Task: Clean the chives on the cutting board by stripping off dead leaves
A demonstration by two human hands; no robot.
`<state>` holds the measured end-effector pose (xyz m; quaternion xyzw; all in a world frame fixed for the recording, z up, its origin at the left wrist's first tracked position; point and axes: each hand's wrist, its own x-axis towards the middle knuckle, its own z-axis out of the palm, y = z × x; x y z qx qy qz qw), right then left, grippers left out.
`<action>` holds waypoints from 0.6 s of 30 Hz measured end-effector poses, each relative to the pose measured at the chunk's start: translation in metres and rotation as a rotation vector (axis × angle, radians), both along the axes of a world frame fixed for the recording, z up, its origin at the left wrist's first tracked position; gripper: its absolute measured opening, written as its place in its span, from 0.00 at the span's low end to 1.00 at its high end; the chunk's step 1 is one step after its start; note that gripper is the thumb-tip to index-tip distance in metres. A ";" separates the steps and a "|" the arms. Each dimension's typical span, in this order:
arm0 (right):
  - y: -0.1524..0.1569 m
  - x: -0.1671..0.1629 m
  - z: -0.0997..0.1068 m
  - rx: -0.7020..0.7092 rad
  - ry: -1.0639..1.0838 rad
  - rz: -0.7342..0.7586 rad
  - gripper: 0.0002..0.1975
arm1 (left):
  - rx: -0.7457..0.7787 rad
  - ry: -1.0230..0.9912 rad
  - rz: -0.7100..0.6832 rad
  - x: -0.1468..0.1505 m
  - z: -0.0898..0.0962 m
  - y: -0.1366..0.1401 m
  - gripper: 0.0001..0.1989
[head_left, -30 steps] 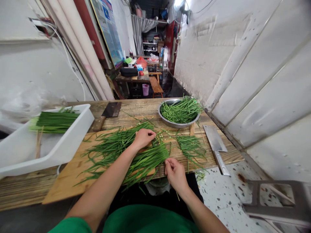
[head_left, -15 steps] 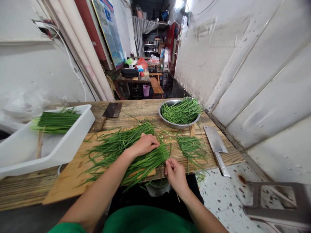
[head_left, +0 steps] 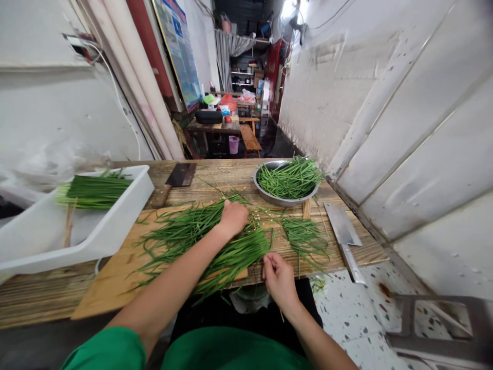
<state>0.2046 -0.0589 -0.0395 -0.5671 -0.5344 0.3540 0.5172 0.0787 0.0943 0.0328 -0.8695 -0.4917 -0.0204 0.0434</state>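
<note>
My left hand (head_left: pixel 234 218) is curled over the upper side of a loose pile of garlic chives (head_left: pixel 185 226), its fingers closed on some stalks; the fingertips are mostly hidden. The pile spreads across a wooden cutting board (head_left: pixel 111 277), with its cut ends pointing right. Just below those ends, my right hand (head_left: pixel 280 280) is closed in a pinch. A thin yellowish strand (head_left: pixel 282 315) sticks out beneath it. A smaller bunch of chives (head_left: pixel 304 236) lies to the right, on the wooden table (head_left: pixel 227 172).
A metal bowl (head_left: pixel 265 198) heaped with chives stands at the back right. One cleaver (head_left: pixel 342 226) lies at the right edge, another (head_left: pixel 181 176) at the back left. A white plastic tray (head_left: pixel 127 216) with bundled chives sits at left. A stool (head_left: pixel 404 318) stands lower right.
My left hand has moved up and slightly right, from the near part of the pile to its far side, and its fingers have curled in. My right hand has stayed nearly still.
</note>
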 end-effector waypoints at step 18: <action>0.000 0.000 0.001 0.013 0.031 -0.010 0.13 | -0.333 -0.613 0.060 -0.023 -0.003 0.003 0.14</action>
